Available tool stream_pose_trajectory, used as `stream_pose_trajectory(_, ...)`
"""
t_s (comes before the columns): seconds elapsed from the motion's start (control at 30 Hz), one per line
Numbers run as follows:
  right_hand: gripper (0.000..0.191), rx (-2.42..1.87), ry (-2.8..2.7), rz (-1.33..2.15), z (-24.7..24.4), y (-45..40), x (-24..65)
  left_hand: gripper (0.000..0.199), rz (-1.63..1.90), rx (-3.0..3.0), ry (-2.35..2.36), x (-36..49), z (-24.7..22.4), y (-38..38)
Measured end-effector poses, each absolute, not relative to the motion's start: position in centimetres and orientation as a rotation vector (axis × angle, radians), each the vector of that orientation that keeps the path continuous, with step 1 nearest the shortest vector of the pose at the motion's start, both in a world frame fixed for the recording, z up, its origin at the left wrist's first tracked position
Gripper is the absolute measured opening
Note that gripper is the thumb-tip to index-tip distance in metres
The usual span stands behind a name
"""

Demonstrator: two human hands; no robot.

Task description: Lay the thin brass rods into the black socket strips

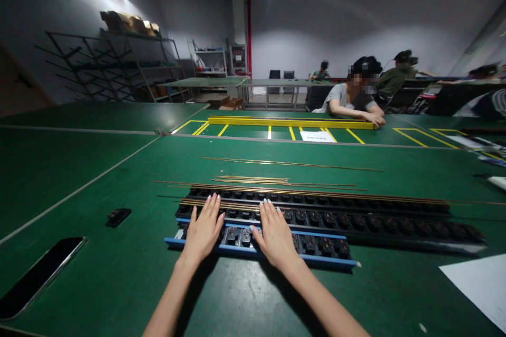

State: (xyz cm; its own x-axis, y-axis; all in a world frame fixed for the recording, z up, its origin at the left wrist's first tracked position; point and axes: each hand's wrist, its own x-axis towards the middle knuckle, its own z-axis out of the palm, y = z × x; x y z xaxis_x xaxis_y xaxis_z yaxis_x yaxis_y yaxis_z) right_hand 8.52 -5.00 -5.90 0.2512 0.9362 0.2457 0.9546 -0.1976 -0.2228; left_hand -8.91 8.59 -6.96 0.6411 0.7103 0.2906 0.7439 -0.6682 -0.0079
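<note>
In the middle of the bench lies a blue channel strip point(316, 262) with a row of black socket modules point(310, 245) set along it. My left hand point(203, 229) rests flat over its left part, fingers stretched out and fingertips at the thin brass rods point(233, 204) behind. Over the strip's middle lies my right hand point(276, 231), also with outstretched fingers, its tips at the same rods. Behind the blue strip run longer black strips of similar modules point(379, 222). More long brass rods point(316, 194) lie on and beyond them. What is under my palms is hidden.
On the left are a phone point(43, 274) and a loose black module point(118, 216). White paper point(480, 287) lies at right. Across the green bench point(130, 179), a person point(348, 97) handles a long yellow channel point(292, 123). Shelving point(118, 63) stands at the back left.
</note>
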Motion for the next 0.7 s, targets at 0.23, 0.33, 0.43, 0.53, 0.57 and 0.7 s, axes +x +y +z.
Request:
stream_pose_trajectory(0.23, 0.063, -2.182, -1.716, -0.105, -6.17, -4.92, 8.45, 0.053, -0.402, -2.734, -1.222, -8.91, -6.95, 8.57)
stream_pose_trajectory(0.33, 0.064, -2.179, -1.72, -0.109, -6.32, -4.87, 8.46, 0.053, -0.387, -2.743, -1.234, -8.84, -6.88, 8.57)
stream_pose_trajectory(0.43, 0.064, -2.175, -1.713, -0.114, -6.48, -4.81, 8.49, 0.053, -0.399, -2.745, -1.239, -8.79, -6.89, 8.59)
stream_pose_trajectory(0.53, 0.064, -2.171, -1.717, -0.118, -6.57, -4.81, 8.54, 0.053, -0.422, -2.745, -1.237, -8.8, -6.98, 8.62)
stream_pose_trajectory(0.57, 0.065, -2.17, -1.724, -0.119, -6.58, -4.83, 8.57, 0.053, -0.421, -2.748, -1.238, -8.81, -6.98, 8.63)
stream_pose_trajectory(0.7, 0.065, -2.172, -1.747, -0.116, -6.6, -4.91, 8.67, 0.053, -0.392, -2.76, -1.243, -8.84, -6.86, 8.6)
